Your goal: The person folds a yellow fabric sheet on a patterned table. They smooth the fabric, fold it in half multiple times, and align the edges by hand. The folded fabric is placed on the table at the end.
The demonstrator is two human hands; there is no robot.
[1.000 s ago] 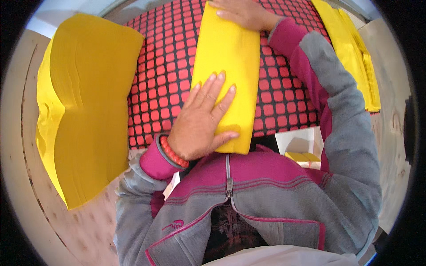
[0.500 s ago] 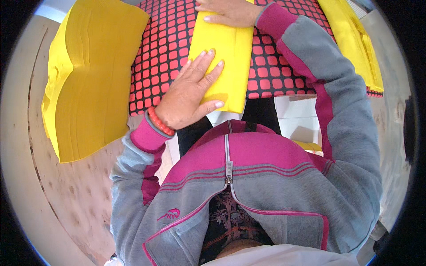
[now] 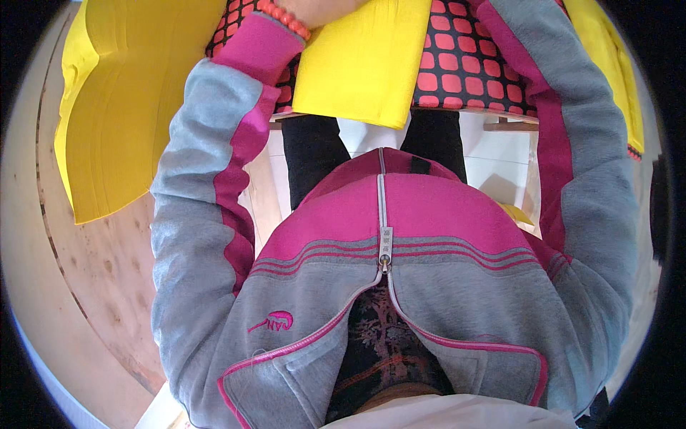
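A folded piece of bright yellow fabric (image 3: 364, 68) lies over the near edge of a table with a red-and-black checked cover (image 3: 468, 68). My left hand (image 3: 329, 10), with a red bead bracelet at the wrist, is over the fabric's left side at the top edge of the view. Only the back of that hand shows; its fingers are cut off or hidden. My right arm (image 3: 572, 86) reaches forward past the fabric's right side, and the right hand lies outside the picture.
At the left, a large layered stack of yellow fabric (image 3: 132, 107) hangs down past the table. More folded yellow fabric (image 3: 607, 64) sits at the far right. My dark-trousered legs are under the table's near edge, with a pale floor (image 3: 493, 161) below.
My left hand has slid forward from the fabric's near part to the top edge. My right hand has gone out of view. The table and fabric sit higher in the picture.
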